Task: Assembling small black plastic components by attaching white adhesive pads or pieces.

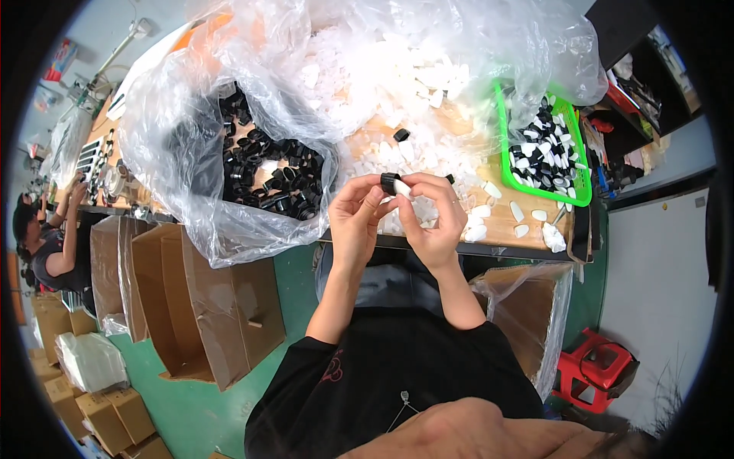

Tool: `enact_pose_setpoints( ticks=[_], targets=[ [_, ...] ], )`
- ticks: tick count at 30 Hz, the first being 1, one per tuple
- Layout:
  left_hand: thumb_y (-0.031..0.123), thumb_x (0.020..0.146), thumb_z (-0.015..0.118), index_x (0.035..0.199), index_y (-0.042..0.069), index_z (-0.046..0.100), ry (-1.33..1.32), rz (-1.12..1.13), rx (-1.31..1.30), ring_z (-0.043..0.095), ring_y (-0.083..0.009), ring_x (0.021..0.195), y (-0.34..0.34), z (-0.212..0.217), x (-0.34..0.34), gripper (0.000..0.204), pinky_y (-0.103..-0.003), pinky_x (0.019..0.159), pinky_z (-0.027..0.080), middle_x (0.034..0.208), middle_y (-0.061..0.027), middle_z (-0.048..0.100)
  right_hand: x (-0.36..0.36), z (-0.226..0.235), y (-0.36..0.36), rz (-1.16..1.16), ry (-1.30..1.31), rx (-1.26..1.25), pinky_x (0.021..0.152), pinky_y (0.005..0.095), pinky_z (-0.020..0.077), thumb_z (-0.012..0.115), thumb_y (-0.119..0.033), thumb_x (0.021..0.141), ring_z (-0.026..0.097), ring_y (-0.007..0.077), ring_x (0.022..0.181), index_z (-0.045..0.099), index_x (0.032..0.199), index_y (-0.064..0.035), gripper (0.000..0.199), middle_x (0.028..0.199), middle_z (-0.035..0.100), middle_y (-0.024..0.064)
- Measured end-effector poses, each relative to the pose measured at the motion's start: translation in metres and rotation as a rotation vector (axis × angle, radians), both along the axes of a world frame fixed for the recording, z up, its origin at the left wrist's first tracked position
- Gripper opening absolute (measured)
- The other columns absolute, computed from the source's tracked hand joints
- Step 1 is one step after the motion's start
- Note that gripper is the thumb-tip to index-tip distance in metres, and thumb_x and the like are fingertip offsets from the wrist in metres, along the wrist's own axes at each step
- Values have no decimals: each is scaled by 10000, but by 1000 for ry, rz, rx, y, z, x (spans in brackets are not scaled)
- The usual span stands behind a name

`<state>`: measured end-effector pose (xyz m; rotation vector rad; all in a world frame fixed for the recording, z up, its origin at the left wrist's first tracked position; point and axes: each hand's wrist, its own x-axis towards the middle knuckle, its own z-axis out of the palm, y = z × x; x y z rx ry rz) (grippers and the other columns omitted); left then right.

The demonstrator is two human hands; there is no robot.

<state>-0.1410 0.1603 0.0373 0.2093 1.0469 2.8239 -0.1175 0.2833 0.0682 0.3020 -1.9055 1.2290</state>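
Both my hands are raised at the near edge of the worktable, fingertips meeting around one small part. Between the fingers of my left hand (355, 222) is a black ribbed cap (389, 182). My right hand (436, 226) pinches a white oval piece (401, 187) against the cap's side; how far the two are joined is hidden by my fingers. Loose translucent and white pieces (428, 155) lie spread beyond my hands. Another black cap (401, 135) rests among them. To the left, a clear plastic bag (202, 218) gapes around many black caps (287, 164).
A green basket (547, 191) of black-and-white parts stands at the right. Plastic sheeting (527, 30) covers the far side. Open cardboard boxes (229, 321) stand below the table at left, and a red stool (592, 371) at right. Another person (57, 249) works far left.
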Motion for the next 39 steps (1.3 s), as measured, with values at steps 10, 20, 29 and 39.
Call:
enact_pose_setpoints(
  ticks=[10, 20, 29, 39],
  targets=[
    [41, 956, 621, 1081, -30, 629, 90, 99, -222, 652, -122, 889, -4, -6, 0, 144, -282, 796, 561, 989, -74, 678, 2, -1, 4, 138, -117, -22, 836, 316, 506, 741, 0, 799, 660, 231, 913, 596, 946, 6, 207, 1030, 676, 149],
    [114, 1023, 525, 1032, 20, 545, 104, 170, -206, 555, -95, 885, 2, -3, 2, 96, -255, 824, 470, 1025, -38, 570, 9, -7, -5, 278, -130, -385, 877, 311, 520, 757, 86, 789, 651, 184, 969, 494, 1107, -6, 423, 1075, 656, 170],
    [34, 968, 593, 978, -25, 587, 355, 48, -359, 595, -136, 903, -6, -2, -6, 61, -278, 842, 492, 1063, -85, 590, 8, -4, 11, 304, -331, -345, 857, 276, 524, 757, 61, 792, 650, 151, 916, 657, 949, 35, 188, 1032, 681, 125],
    [29, 960, 596, 917, -28, 574, 179, 13, -155, 640, -191, 961, -3, 3, 2, 75, -370, 873, 576, 1089, -143, 622, 8, -8, 15, 428, -325, -504, 863, 285, 530, 718, 96, 813, 638, 161, 948, 665, 1009, 66, 205, 1051, 658, 122]
  ],
)
